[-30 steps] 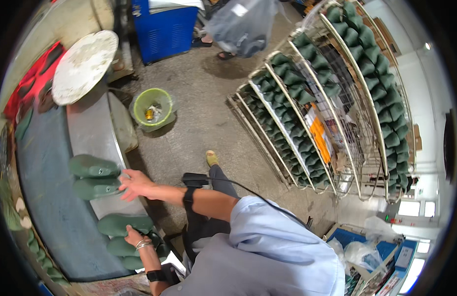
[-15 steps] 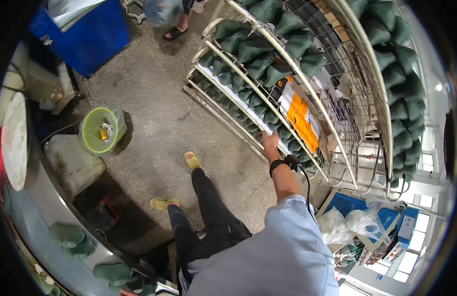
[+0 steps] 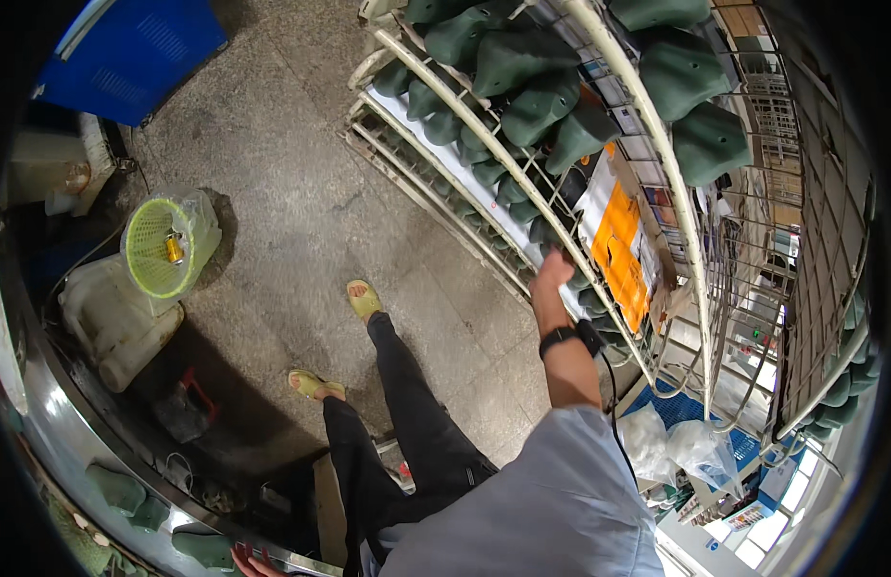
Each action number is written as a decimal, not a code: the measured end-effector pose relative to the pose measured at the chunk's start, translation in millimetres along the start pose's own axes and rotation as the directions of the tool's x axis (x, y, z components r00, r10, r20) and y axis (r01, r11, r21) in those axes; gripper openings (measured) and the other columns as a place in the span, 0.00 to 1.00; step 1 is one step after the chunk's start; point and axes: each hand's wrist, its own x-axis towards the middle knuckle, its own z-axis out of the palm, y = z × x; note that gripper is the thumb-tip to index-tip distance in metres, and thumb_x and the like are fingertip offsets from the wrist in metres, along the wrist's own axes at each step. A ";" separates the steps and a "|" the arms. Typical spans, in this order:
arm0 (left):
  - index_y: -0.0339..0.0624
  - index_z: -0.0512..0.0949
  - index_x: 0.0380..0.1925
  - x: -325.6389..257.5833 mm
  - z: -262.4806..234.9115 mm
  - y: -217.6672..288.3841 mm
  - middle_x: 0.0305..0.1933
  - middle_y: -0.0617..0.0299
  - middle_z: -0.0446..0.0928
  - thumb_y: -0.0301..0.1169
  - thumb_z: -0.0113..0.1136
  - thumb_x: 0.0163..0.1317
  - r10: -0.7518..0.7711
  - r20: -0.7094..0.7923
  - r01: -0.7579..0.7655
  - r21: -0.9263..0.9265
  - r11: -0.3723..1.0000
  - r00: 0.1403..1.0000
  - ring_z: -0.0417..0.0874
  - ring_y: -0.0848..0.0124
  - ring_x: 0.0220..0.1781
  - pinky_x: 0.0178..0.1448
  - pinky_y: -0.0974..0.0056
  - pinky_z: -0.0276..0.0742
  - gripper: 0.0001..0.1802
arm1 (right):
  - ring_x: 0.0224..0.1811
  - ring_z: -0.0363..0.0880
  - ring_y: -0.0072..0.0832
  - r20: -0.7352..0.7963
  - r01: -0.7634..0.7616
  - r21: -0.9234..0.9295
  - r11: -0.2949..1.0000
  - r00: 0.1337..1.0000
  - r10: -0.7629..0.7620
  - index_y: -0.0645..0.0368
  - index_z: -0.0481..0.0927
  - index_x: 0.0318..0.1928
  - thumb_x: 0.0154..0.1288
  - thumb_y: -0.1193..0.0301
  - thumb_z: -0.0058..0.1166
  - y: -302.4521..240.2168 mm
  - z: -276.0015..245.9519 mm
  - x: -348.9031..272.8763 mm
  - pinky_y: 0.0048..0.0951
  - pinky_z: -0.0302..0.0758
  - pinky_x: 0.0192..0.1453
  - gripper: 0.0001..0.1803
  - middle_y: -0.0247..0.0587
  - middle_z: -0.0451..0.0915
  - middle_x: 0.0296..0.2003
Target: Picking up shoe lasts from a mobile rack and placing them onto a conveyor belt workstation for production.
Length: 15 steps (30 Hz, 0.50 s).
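Observation:
My right hand (image 3: 553, 273) reaches into the lower tiers of a cream wire rack (image 3: 484, 117), its fingers curled in among the rails. Whatever they may hold is hidden. Dark green saddle-shaped pieces (image 3: 537, 109) fill the rack's tiers, and smaller-looking ones lie on the white-lined shelf beside this hand. At the bottom left, part of my left hand (image 3: 258, 561) shows at the edge of a metal counter (image 3: 85, 423). Its fingers are apart, next to another dark green saddle-shaped piece (image 3: 203, 547) lying on that counter.
On the floor at left stand a yellow-green lined bin (image 3: 166, 248) and a whitish plastic container (image 3: 113, 317). A blue cabinet (image 3: 128, 58) is at the far left. An orange-and-white package (image 3: 620, 252) lies in the rack; clear plastic bags (image 3: 705, 454) sit at lower right.
The rack now looks larger and nearer. My right hand remains at its lower shelf, slightly farther right in view. More of my left hand's fingers show beside the green piece.

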 end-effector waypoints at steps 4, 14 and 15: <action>0.36 0.69 0.52 9.5 14.0 -14.4 0.51 0.48 0.71 0.36 0.42 0.66 -0.026 0.070 0.031 -0.072 0.997 0.997 0.73 0.59 0.50 0.55 0.61 0.68 0.19 | 0.39 0.75 0.38 0.383 0.509 -0.380 0.772 0.846 -0.369 0.69 0.70 0.49 0.55 0.73 0.52 -20.7 -54.0 23.7 0.32 0.70 0.44 0.21 0.52 0.75 0.42; 0.37 0.65 0.54 17.0 34.1 -35.9 0.51 0.46 0.71 0.34 0.40 0.67 -0.188 0.328 0.293 -0.306 0.906 0.926 0.74 0.59 0.48 0.53 0.63 0.71 0.19 | 0.49 0.70 0.31 0.519 0.236 0.241 0.941 0.788 -0.331 0.67 0.64 0.52 0.55 0.65 0.57 -77.6 114.4 -26.5 0.26 0.70 0.47 0.28 0.53 0.69 0.49; 0.36 0.65 0.54 17.2 36.3 -44.5 0.50 0.46 0.71 0.34 0.41 0.67 -0.205 0.350 0.322 -0.320 0.891 0.914 0.74 0.59 0.49 0.53 0.62 0.72 0.18 | 0.50 0.70 0.33 0.316 0.467 0.148 0.872 0.813 -0.489 0.66 0.66 0.50 0.53 0.63 0.58 -67.4 140.3 -1.3 0.27 0.69 0.50 0.28 0.53 0.69 0.49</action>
